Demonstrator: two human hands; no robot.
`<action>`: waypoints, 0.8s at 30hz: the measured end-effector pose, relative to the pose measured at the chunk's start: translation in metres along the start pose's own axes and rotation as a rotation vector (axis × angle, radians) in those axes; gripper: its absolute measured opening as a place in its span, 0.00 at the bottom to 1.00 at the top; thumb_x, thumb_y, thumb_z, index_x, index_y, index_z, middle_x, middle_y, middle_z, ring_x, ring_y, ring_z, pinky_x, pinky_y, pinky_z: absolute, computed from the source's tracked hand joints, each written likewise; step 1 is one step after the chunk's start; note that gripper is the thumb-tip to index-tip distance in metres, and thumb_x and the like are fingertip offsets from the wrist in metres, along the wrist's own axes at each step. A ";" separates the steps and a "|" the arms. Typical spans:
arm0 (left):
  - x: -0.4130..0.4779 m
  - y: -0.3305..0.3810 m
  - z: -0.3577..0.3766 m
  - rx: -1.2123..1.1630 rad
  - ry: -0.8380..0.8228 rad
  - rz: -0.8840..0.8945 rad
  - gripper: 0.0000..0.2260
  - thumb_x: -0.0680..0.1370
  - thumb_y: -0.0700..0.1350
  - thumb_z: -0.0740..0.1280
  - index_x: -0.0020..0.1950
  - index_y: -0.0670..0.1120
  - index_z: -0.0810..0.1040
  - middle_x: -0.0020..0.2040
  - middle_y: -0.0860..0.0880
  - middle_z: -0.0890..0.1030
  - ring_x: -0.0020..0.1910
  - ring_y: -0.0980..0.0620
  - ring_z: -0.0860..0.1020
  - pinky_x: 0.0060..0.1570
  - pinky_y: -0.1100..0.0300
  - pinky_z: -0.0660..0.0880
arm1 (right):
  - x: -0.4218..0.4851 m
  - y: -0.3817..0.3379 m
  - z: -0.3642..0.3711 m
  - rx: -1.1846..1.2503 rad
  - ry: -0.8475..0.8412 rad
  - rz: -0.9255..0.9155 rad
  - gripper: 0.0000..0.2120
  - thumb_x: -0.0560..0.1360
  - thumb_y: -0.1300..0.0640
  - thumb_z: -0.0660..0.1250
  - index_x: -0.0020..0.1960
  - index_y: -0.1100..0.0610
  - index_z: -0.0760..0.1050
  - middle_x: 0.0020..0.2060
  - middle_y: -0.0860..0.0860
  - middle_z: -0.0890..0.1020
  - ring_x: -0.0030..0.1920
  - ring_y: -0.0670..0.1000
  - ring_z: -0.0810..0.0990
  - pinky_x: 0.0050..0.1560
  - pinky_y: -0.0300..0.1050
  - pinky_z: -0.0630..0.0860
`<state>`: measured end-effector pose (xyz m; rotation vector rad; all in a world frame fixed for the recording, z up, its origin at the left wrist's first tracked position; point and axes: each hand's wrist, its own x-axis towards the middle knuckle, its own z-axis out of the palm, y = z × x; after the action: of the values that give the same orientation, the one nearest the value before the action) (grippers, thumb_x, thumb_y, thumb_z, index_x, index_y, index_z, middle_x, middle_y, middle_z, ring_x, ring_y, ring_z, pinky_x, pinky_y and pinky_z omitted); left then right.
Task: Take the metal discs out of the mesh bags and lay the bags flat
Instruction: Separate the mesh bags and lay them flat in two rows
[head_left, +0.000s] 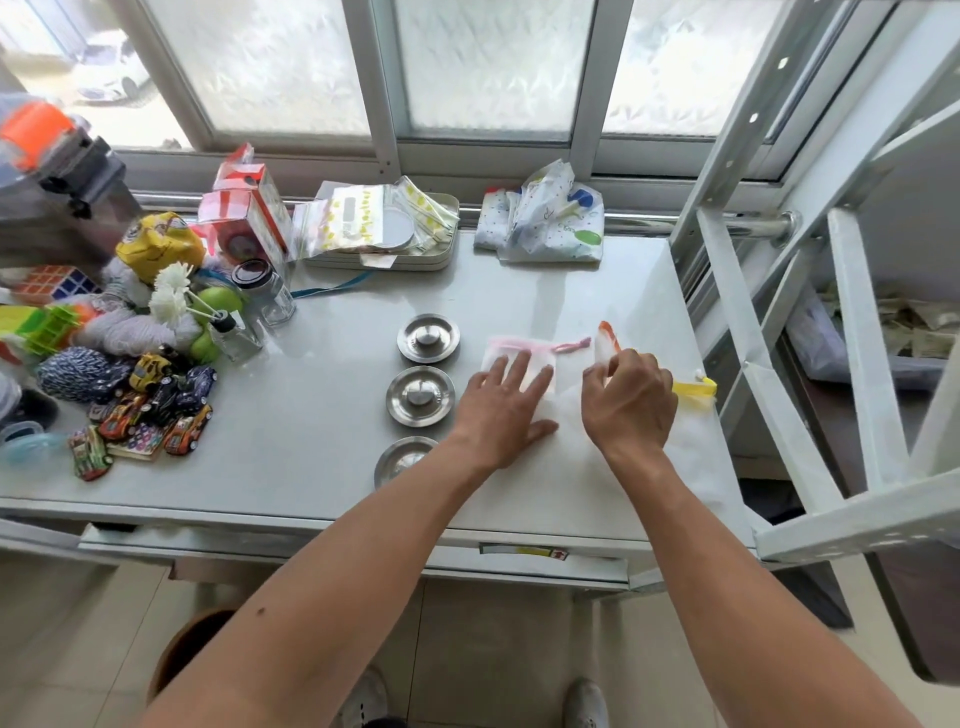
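now the left hand (506, 402) lies flat with its fingers spread, palm down on a pink-trimmed mesh bag (511, 358), pressing it against the table (322, 415). the bag's pink drawstring (571, 345) trails off to the right of the fingertips. just beside it, the right hand (628, 400) is curled, its thumb and forefinger pinched on the edge of an orange-trimmed mesh bag (605, 340), whose orange rim pokes up just past the knuckles. under and to the right of that hand sits a larger white mesh bag (691, 447) with a yellow trim (693, 387), spread over the table's right side and reaching toward the near edge.

to the left of the left hand, three metal discs (421, 396) rest in a column on the bare table top, out of the bags: the far one (428, 338) and the middle one show raised round knobs, and the near one (402, 460) is partly hidden by the left forearm.

farther out, a heap of toy cars (156, 410), balls of yarn (78, 371), a glass jar (267, 291) and a puzzle cube (52, 283) crowds the table's left end. at the back by the window sit a tray (441, 260) of zip bags and a folded spotted cloth (545, 218).
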<state>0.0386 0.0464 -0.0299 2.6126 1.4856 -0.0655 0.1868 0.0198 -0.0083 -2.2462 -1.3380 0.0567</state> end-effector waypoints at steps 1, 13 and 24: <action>0.003 -0.002 -0.001 0.002 0.032 -0.049 0.33 0.78 0.62 0.59 0.78 0.50 0.53 0.80 0.42 0.54 0.77 0.40 0.56 0.70 0.44 0.62 | 0.002 0.000 0.000 0.007 0.011 -0.001 0.12 0.76 0.52 0.60 0.48 0.61 0.75 0.49 0.60 0.80 0.51 0.65 0.76 0.49 0.55 0.72; 0.015 -0.001 0.005 -0.014 0.095 -0.085 0.18 0.81 0.55 0.56 0.68 0.48 0.70 0.70 0.43 0.69 0.69 0.42 0.67 0.55 0.47 0.72 | 0.034 -0.030 -0.014 0.135 0.300 -0.129 0.09 0.76 0.54 0.59 0.48 0.58 0.76 0.46 0.56 0.81 0.50 0.60 0.77 0.48 0.53 0.72; 0.016 0.003 0.002 -0.205 0.164 -0.036 0.17 0.81 0.52 0.56 0.65 0.45 0.71 0.64 0.45 0.76 0.65 0.44 0.70 0.62 0.47 0.70 | 0.036 -0.007 0.020 0.001 -0.118 0.010 0.22 0.78 0.44 0.55 0.56 0.57 0.80 0.57 0.60 0.80 0.59 0.63 0.73 0.58 0.54 0.70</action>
<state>0.0497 0.0578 -0.0332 2.4778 1.4999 0.2889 0.1938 0.0605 -0.0144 -2.2797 -1.3862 0.1962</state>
